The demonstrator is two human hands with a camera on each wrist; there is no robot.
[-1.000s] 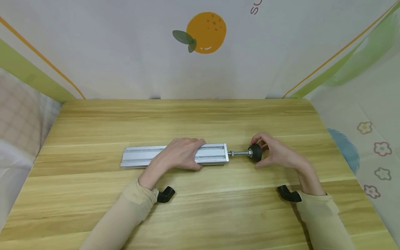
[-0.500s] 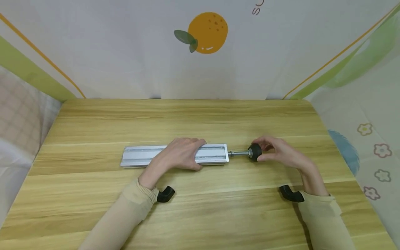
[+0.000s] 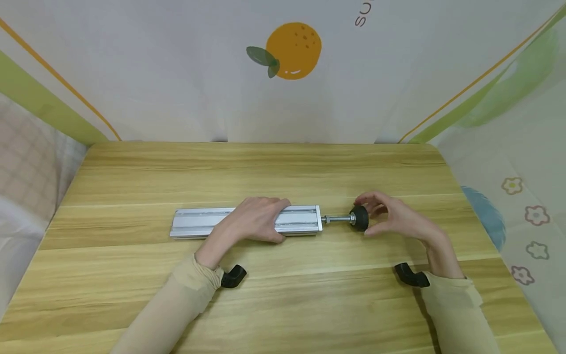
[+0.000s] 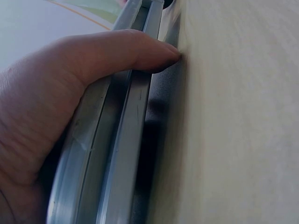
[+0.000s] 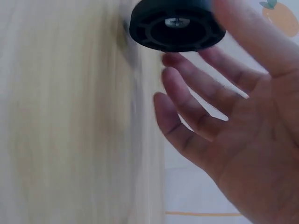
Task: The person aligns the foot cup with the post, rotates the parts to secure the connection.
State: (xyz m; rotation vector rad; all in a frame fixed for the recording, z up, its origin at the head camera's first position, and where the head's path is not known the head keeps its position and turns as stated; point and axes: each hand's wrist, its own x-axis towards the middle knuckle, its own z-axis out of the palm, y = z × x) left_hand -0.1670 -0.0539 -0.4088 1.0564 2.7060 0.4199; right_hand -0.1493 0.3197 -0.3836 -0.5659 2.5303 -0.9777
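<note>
1. We see the left hand (image 3: pixel 253 219) grasping a long, silvery, grooved metal bar (image 3: pixel 193 223) from above, thumb over its near side.
2. The bar lies lengthwise on the yellowish wood-grain table (image 3: pixel 274 172), near its middle.
3. From the bar's right end plate (image 3: pixel 319 219), we follow a thin silvery metal rod (image 3: pixel 339 219), with a hex nut (image 3: pixel 327 220) close to the plate, out to a black, rounded foot (image 3: pixel 360 218).
4. Our right hand (image 3: pixel 404 220) arches around that foot, thumb and fingers apart; we cannot tell whether it grips.
5. In the right wrist view, we find a screw head (image 5: pixel 177 22) within the foot's hollow underside.
</note>
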